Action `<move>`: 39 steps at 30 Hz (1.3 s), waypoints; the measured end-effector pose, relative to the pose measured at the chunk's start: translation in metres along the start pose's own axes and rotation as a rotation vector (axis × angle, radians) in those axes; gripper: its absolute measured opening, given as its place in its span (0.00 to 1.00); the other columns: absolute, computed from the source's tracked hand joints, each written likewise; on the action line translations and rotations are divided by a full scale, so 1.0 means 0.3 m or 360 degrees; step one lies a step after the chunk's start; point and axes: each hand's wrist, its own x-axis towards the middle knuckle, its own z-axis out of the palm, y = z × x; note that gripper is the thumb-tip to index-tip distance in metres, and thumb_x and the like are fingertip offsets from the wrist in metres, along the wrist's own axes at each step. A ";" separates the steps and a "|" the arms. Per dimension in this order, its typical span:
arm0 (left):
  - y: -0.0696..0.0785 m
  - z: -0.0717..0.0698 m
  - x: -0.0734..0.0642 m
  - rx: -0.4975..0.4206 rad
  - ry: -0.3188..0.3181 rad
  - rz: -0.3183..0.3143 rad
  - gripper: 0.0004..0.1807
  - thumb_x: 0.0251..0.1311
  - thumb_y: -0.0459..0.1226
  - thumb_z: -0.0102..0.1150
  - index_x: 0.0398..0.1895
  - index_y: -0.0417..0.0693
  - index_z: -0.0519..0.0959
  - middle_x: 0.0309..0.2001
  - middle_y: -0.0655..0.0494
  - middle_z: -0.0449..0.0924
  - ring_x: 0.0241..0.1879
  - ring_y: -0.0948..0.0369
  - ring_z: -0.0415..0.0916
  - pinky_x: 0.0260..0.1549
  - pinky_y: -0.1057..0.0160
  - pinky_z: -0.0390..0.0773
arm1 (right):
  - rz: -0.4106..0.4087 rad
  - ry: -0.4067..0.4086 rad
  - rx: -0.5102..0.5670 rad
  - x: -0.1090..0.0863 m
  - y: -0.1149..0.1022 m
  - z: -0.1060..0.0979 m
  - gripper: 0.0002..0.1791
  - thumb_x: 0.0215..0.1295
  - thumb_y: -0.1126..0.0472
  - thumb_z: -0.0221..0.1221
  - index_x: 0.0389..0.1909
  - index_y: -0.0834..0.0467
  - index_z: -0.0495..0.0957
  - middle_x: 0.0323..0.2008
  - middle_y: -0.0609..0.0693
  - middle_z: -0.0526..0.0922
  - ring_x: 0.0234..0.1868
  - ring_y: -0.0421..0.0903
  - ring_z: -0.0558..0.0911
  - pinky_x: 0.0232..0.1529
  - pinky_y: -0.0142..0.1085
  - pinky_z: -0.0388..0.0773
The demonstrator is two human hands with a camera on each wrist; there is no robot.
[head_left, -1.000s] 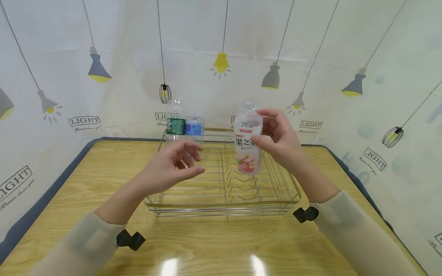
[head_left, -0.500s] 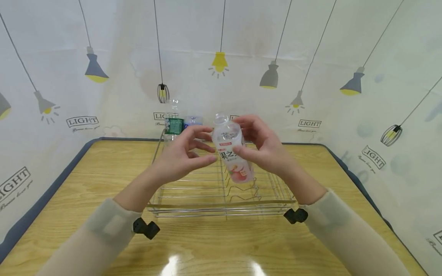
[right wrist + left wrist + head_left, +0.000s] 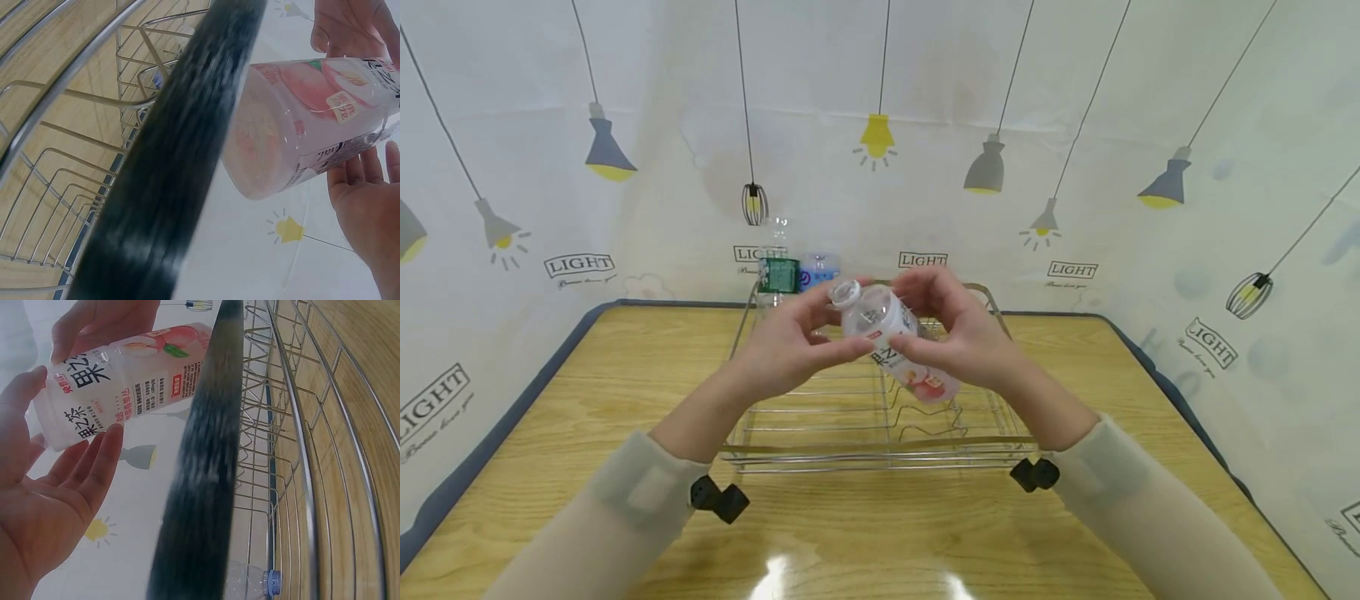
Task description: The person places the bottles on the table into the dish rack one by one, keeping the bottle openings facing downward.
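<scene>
A clear plastic drink bottle (image 3: pixel 936 385) with a peach-picture label hangs tilted over the wire rack, its uncapped mouth up to the left and its base down to the right. My right hand (image 3: pixel 962 337) grips its body, thumb in front and fingers behind. Around its neck end curls my left hand (image 3: pixel 786 346), thumb on the near side. Seen from the left wrist, the fingers (image 3: pixel 103 459) and thumb touch the bottle's shoulder. From the right wrist, the label (image 3: pixel 322 94) and the translucent base (image 3: pixel 253 150) show close up.
On the table (image 3: pixel 587 400) stands the metal dish rack (image 3: pixel 880 454) with wavy wire dividers. At its back left stand a green-labelled bottle (image 3: pixel 778 275) and a blue-labelled bottle (image 3: pixel 817 271). A blue cap (image 3: pixel 274 582) points down there. Dark bars block part of both wrist views.
My right hand has brought the bottle left from near the rack's right side and tilted its mouth leftward. My left hand has come rightward and taken hold of the neck end.
</scene>
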 end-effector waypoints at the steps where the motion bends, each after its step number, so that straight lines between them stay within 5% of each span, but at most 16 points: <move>1: -0.001 0.000 -0.001 0.0009 0.0004 0.0002 0.38 0.71 0.39 0.75 0.81 0.64 0.72 0.67 0.55 0.82 0.63 0.51 0.83 0.52 0.54 0.90 | -0.0002 -0.0004 -0.0002 0.000 0.000 0.002 0.34 0.64 0.75 0.70 0.69 0.65 0.69 0.59 0.59 0.81 0.55 0.50 0.83 0.61 0.35 0.83; 9: -0.012 0.000 -0.008 -0.0016 0.0013 0.0031 0.34 0.69 0.35 0.75 0.76 0.58 0.75 0.63 0.52 0.80 0.60 0.51 0.84 0.50 0.56 0.90 | 0.0052 -0.0046 -0.0084 -0.007 -0.003 0.003 0.36 0.65 0.72 0.73 0.72 0.63 0.70 0.63 0.58 0.81 0.59 0.52 0.84 0.65 0.39 0.83; 18: -0.056 -0.037 -0.041 -0.0242 0.0043 -0.0028 0.39 0.67 0.24 0.70 0.78 0.50 0.66 0.73 0.44 0.70 0.69 0.43 0.79 0.56 0.55 0.89 | 0.0141 -0.0027 -0.0174 -0.024 0.029 -0.041 0.41 0.65 0.70 0.75 0.78 0.61 0.68 0.70 0.57 0.79 0.70 0.58 0.81 0.74 0.62 0.74; 25: -0.083 -0.077 -0.073 -0.0350 0.0099 -0.0111 0.40 0.66 0.22 0.67 0.77 0.51 0.63 0.79 0.44 0.61 0.71 0.37 0.77 0.54 0.54 0.89 | 0.0230 -0.0003 -0.0235 -0.061 0.071 -0.089 0.42 0.66 0.67 0.75 0.79 0.57 0.69 0.73 0.55 0.77 0.73 0.56 0.78 0.76 0.59 0.73; 39: -0.080 -0.086 -0.101 -0.0356 0.0165 -0.0181 0.39 0.64 0.23 0.69 0.74 0.50 0.63 0.75 0.41 0.59 0.61 0.43 0.80 0.50 0.56 0.90 | 0.0399 -0.0140 -0.0272 -0.093 0.092 -0.105 0.42 0.67 0.63 0.76 0.80 0.50 0.71 0.76 0.52 0.73 0.71 0.59 0.79 0.71 0.57 0.76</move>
